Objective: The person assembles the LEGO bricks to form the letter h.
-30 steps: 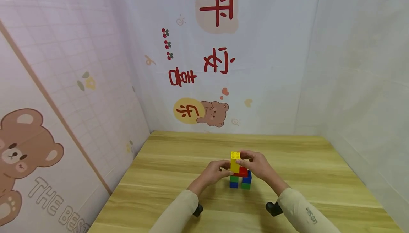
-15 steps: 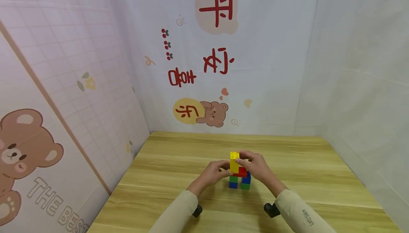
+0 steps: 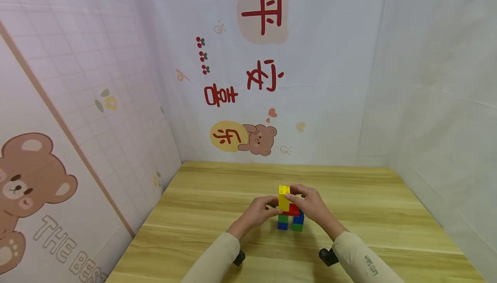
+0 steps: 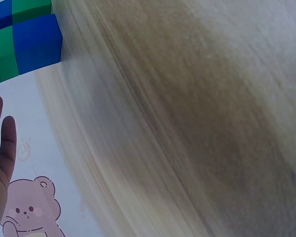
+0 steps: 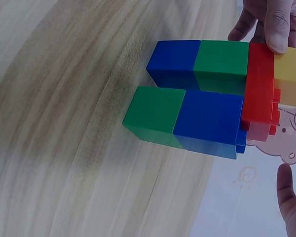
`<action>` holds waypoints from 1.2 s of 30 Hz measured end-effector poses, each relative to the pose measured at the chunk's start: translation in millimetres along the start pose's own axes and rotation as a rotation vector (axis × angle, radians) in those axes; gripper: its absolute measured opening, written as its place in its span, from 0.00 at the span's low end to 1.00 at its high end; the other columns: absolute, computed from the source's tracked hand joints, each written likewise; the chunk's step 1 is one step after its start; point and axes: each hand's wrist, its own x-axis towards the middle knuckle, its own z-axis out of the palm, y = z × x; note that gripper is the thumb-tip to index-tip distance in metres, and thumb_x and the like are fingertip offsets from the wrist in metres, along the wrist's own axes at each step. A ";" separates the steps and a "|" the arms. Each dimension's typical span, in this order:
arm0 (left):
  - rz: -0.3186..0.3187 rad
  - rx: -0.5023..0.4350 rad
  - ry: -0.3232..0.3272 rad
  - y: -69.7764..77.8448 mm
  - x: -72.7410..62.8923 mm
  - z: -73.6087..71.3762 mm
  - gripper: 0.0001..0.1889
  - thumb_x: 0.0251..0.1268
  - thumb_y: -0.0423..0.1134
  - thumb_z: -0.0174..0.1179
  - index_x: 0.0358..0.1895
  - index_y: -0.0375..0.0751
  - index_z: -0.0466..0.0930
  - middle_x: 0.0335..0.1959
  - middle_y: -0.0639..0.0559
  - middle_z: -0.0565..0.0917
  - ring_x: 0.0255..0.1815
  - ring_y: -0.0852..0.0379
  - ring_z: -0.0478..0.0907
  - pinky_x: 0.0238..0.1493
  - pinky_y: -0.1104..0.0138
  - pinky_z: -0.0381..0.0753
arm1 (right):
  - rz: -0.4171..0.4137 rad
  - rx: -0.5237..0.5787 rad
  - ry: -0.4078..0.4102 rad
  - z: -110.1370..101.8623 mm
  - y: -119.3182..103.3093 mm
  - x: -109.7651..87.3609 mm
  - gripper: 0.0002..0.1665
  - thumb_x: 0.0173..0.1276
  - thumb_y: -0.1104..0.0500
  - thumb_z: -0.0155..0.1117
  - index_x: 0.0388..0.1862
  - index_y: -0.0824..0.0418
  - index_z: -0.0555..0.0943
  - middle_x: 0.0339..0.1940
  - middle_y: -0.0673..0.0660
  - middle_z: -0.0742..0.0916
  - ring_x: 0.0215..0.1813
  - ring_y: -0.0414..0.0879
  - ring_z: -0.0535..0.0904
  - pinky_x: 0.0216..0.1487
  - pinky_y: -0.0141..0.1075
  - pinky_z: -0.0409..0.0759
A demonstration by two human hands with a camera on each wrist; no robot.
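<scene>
In the head view, a small brick structure has two columns: a green brick (image 3: 283,218) on a blue one at left, a blue brick (image 5: 209,118) on a green one (image 5: 155,108) at right. A red brick (image 5: 259,89) bridges both columns, some of its studs bare at the right end. On its left end stands a tall yellow block (image 3: 284,201). My right hand (image 3: 308,200) pinches the yellow block from the right, thumb on its near face. My left hand (image 3: 259,209) grips from the left, thumb tip at the red-yellow seam; its far fingers are partly hidden.
The structure stands on a wood-grain table (image 3: 217,179). Cloth walls with printed bears (image 3: 261,139) rise behind the table and at its left side, and a plain cloth hangs at right. Black wrist fittings (image 3: 329,256) stick out below both sleeves.
Both hands keep their hold on the bricks. The head view has shifted slightly, and the right forearm has drawn in a little to the left.
</scene>
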 end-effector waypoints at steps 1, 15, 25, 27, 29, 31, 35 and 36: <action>0.002 -0.001 0.000 0.4 0.1 0.0 0.16 0.71 0.48 0.61 0.58 0.55 0.82 0.48 0.68 0.83 0.47 0.66 0.77 0.51 0.61 0.77 | -0.004 -0.002 -0.001 -0.5 -0.3 -0.1 0.24 0.70 0.47 0.65 0.60 0.57 0.82 0.51 0.51 0.86 0.54 0.51 0.80 0.61 0.60 0.70; -0.008 0.010 -0.010 -0.6 -1.6 -0.3 0.16 0.71 0.51 0.61 0.58 0.55 0.82 0.48 0.67 0.82 0.48 0.63 0.77 0.52 0.61 0.78 | 0.009 0.003 0.000 -1.9 -2.7 0.5 0.26 0.69 0.45 0.65 0.61 0.56 0.82 0.49 0.51 0.87 0.52 0.49 0.80 0.59 0.57 0.72; -0.002 0.006 -0.025 -0.4 -2.4 -1.4 0.15 0.71 0.51 0.60 0.58 0.56 0.82 0.48 0.66 0.82 0.49 0.61 0.77 0.52 0.59 0.77 | 0.041 -0.005 -0.023 -4.3 -5.0 0.8 0.23 0.69 0.48 0.67 0.59 0.56 0.83 0.49 0.51 0.87 0.52 0.50 0.81 0.59 0.56 0.74; -0.005 0.011 -0.025 -0.4 -2.2 -1.3 0.15 0.71 0.51 0.61 0.57 0.56 0.82 0.48 0.67 0.82 0.49 0.61 0.77 0.52 0.60 0.77 | 0.049 -0.027 -0.035 -5.1 -0.4 -1.3 0.23 0.68 0.48 0.68 0.58 0.56 0.83 0.50 0.52 0.87 0.53 0.51 0.81 0.59 0.56 0.74; -0.010 0.013 -0.027 -0.1 -2.4 -0.7 0.15 0.71 0.51 0.60 0.57 0.57 0.82 0.47 0.67 0.82 0.49 0.61 0.77 0.52 0.60 0.76 | 0.058 -0.055 -0.041 -6.6 8.0 -5.4 0.23 0.68 0.47 0.68 0.58 0.56 0.84 0.51 0.53 0.87 0.54 0.53 0.81 0.58 0.57 0.74; -0.014 0.015 -0.028 -0.2 -2.5 0.0 0.15 0.71 0.51 0.61 0.57 0.56 0.82 0.47 0.67 0.82 0.49 0.60 0.77 0.52 0.60 0.76 | 0.076 -0.081 -0.042 -8.9 18.3 -10.3 0.24 0.68 0.47 0.68 0.58 0.57 0.84 0.53 0.54 0.87 0.56 0.54 0.80 0.58 0.56 0.75; -0.016 0.015 -0.022 -1.3 -2.7 1.1 0.15 0.70 0.50 0.61 0.57 0.55 0.83 0.47 0.65 0.83 0.48 0.59 0.77 0.51 0.60 0.77 | 0.112 -0.076 -0.016 -16.7 35.7 -18.5 0.25 0.68 0.49 0.68 0.61 0.58 0.82 0.54 0.59 0.86 0.55 0.55 0.81 0.55 0.52 0.79; -0.017 0.016 -0.021 -1.5 -2.9 1.2 0.15 0.70 0.50 0.62 0.57 0.55 0.82 0.47 0.65 0.83 0.48 0.59 0.77 0.52 0.60 0.77 | 0.115 -0.072 -0.011 -19.1 38.5 -20.2 0.26 0.69 0.49 0.68 0.62 0.59 0.81 0.55 0.60 0.86 0.54 0.56 0.81 0.54 0.51 0.80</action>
